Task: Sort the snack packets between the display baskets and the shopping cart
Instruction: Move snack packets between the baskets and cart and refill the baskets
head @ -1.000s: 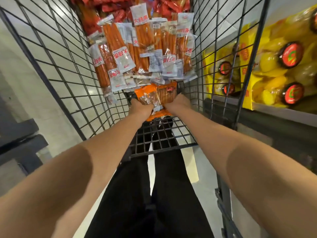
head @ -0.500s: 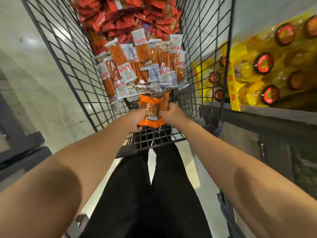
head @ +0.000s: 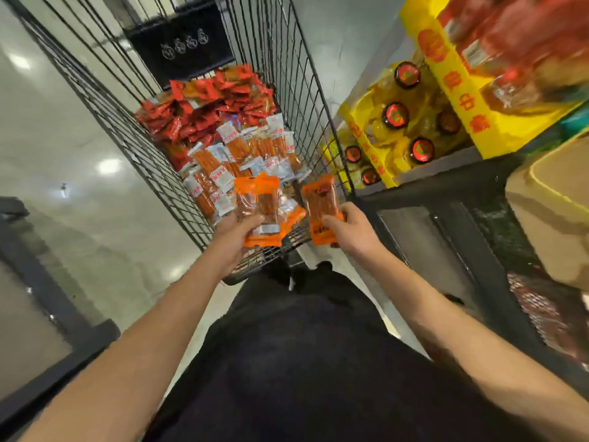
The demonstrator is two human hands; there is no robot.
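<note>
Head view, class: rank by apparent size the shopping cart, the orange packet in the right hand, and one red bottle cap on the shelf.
1. Shopping cart, largest by far.
2. Orange packet gripped by the right hand.
3. Red bottle cap, though it sits farther from the camera.

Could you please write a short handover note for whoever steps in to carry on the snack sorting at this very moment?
Left hand: its grip holds a small stack of orange packets above the near end of the shopping cart.
Right hand: its grip holds one more orange packet, lifted clear towards the right side of the cart.
In the cart: clear sausage-stick packets in the middle, red packets heaped at the far end.
To the right: a shelf with yellow display boxes.
Done: the orange packets are picked out of the cart.
Left: probably place them in their display basket; which one is not visible.
</note>
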